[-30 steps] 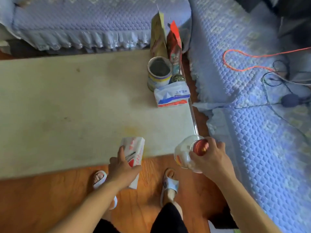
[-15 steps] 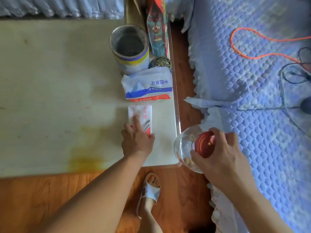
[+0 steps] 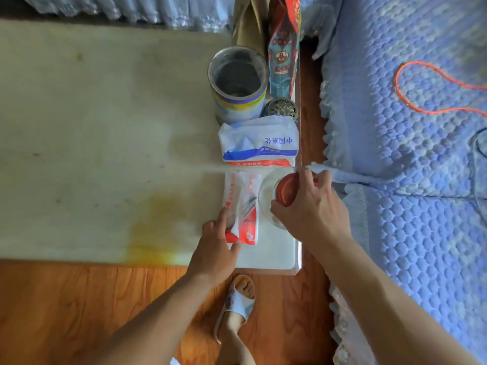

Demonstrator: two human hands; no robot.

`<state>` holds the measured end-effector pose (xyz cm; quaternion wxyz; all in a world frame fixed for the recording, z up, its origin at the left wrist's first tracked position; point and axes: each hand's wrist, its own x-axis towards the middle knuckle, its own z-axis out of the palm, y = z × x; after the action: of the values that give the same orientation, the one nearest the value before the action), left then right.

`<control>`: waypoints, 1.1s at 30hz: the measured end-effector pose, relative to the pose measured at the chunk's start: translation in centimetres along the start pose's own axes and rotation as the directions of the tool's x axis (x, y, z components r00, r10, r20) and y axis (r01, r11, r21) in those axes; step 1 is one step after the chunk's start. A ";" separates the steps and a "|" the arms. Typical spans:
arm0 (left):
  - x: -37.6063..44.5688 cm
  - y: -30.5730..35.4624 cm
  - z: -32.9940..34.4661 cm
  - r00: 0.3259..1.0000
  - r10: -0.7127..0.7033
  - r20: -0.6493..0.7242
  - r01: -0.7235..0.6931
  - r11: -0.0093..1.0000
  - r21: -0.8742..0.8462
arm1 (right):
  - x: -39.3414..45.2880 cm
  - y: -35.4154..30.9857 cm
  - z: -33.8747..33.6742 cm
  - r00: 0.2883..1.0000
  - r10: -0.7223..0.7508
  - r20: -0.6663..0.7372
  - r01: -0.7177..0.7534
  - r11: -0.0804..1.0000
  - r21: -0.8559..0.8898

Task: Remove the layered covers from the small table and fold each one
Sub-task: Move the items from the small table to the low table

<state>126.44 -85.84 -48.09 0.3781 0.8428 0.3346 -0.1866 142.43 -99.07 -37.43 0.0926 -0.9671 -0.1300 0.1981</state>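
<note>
Cover (image 3: 92,127), pale cream with a yellow stain at its near edge, lies flat over the counter (image 3: 271,256), whose glassy right near corner shows bare past the cover's edge. Nearest the viewer, a foot in a white slipper (image 3: 237,301) stands on the wooden floor (image 3: 52,312) just below the counter's corner. Left hand (image 3: 216,248) rests on the near end of a red-and-white packet (image 3: 242,206), thumb and forefinger pinching its lower left corner; the packet lies lengthwise on the counter. Just right of it, right hand (image 3: 308,209) grips a clear glass jar (image 3: 266,198) from above, fingers curled round its red lid (image 3: 287,188); whether the jar's base touches the counter cannot be told. Beyond both, a white tissue pack (image 3: 259,143) with blue and red bands lies across the counter, touching or nearly touching the packet's far end. Behind the pack stands an open cylindrical tin (image 3: 238,85) with a blue-and-yellow label, and to its right a small dark round container (image 3: 283,108), partly hidden. Farthest back, a tall teal-and-red bag (image 3: 283,48) and a tan bag (image 3: 247,25) stand upright side by side. A quilted blue sofa cover (image 3: 408,167) fills the right side, an orange cord (image 3: 421,88) looped on it
</note>
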 end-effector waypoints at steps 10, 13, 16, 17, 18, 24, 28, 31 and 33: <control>2.0 0.0 0.1 0.998 0.061 -0.014 -0.060 0.996 0.070 | 2.9 -0.8 2.1 1.000 -0.006 -0.012 0.005 0.998 -0.064; 1.9 -0.5 -0.5 0.996 0.093 0.005 -0.093 0.996 0.015 | 2.7 -0.6 2.2 1.000 -0.004 -0.012 0.004 0.999 -0.051; 0.6 -0.9 -2.3 0.994 0.110 -0.022 -0.110 0.994 -0.001 | 2.7 -0.7 1.9 1.000 0.000 0.028 0.002 0.998 -0.061; -0.2 -1.2 -3.1 0.995 0.094 -0.019 -0.093 0.996 0.013 | 2.5 -0.7 1.6 0.998 0.013 0.060 -0.010 0.998 -0.062; -1.1 -1.7 -4.1 0.998 0.067 -0.001 -0.067 0.997 0.025 | 2.2 -0.8 1.2 0.996 0.033 0.081 -0.029 0.998 -0.053; -6.7 -6.4 -12.2 0.989 -0.121 0.084 0.121 0.993 0.013 | -4.4 -4.0 -1.7 0.985 0.138 -0.106 -0.128 0.987 0.097; -11.8 -11.8 -18.6 0.980 -0.176 0.095 0.180 0.983 -0.040 | -11.5 -9.7 -2.2 0.997 0.078 -0.015 -0.077 0.996 0.043; -16.6 -16.5 -23.3 0.977 -0.192 0.095 0.203 0.971 -0.129 | -16.9 -15.3 -1.5 0.991 0.033 0.127 -0.035 0.999 0.013; -21.6 -21.4 -27.6 0.974 -0.206 0.098 0.222 0.954 -0.201 | -21.6 -21.3 -1.0 0.985 -0.009 0.171 0.008 1.000 0.008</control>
<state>97.80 -63.44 -28.95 0.4553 0.7491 0.4272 -0.2216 119.06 -85.25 -23.86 0.0856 -0.9457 -0.1408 0.2803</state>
